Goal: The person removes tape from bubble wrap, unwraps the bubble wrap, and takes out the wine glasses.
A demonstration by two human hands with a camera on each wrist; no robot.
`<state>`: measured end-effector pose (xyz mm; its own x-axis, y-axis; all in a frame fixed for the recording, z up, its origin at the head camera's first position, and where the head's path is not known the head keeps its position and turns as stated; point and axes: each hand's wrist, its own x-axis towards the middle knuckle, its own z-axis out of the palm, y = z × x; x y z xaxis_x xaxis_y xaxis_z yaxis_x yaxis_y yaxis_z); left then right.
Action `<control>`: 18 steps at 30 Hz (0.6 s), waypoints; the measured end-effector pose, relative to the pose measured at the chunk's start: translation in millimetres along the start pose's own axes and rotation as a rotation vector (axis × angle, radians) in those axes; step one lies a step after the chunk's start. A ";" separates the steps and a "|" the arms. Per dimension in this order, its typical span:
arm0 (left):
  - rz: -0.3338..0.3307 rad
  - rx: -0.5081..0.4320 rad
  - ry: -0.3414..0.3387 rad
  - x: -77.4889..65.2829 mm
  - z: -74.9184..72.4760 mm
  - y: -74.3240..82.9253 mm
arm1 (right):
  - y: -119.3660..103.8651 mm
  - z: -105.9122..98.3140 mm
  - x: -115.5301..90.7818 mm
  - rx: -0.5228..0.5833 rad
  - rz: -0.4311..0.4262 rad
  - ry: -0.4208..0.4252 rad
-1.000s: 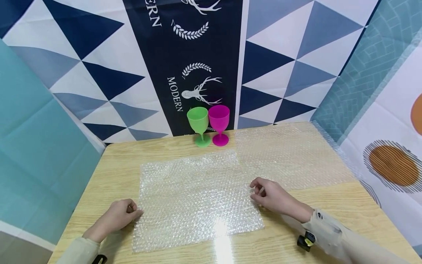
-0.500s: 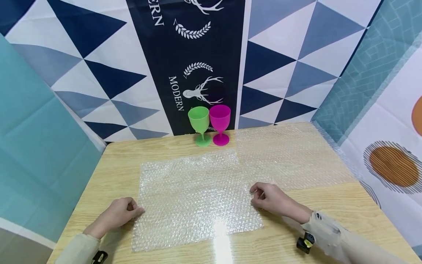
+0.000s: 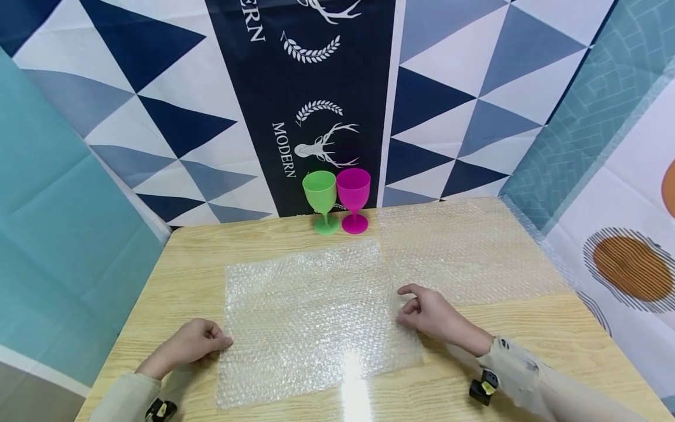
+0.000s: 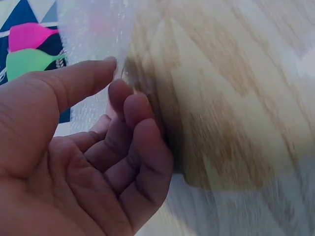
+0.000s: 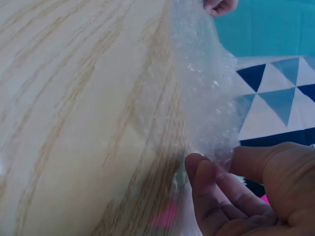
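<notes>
A sheet of clear bubble wrap [image 3: 311, 328] lies in front of me on the table. My left hand [image 3: 195, 343] pinches its left edge between thumb and fingers; the left wrist view shows the film running down to the thumb tip [image 4: 109, 65]. On the opposite edge, my right hand [image 3: 429, 313] pinches the sheet, its index finger extended above the thumb. The right wrist view shows the bubble wrap [image 5: 204, 93] stretching from these fingers toward the other hand. A second bubble wrap sheet [image 3: 464, 246] lies flat behind, at the right.
A green goblet [image 3: 320, 190] and a magenta goblet [image 3: 354, 190] stand upright side by side at the back of the wooden table [image 3: 184, 264]. Patterned wall covering [image 3: 432, 117] rises right behind them. A teal panel [image 3: 68, 234] borders the left side.
My right index finger has lifted and straightened a little. Both hands stay at the sheet's two side edges. The goblets have not moved; the head view has shifted slightly.
</notes>
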<state>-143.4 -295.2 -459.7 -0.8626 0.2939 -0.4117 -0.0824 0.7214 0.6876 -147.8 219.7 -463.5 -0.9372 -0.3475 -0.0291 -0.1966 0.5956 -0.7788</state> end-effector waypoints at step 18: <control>-0.032 -0.214 -0.070 1.2 2.7 -3.7 | 7.4 -9.1 -1.1 0.012 -0.020 0.033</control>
<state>-142.8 -295.8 -464.4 -0.8220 0.3212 -0.4703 -0.2192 0.5838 0.7818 -150.9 231.0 -463.6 -0.9423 -0.3348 0.0071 -0.2121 0.5802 -0.7864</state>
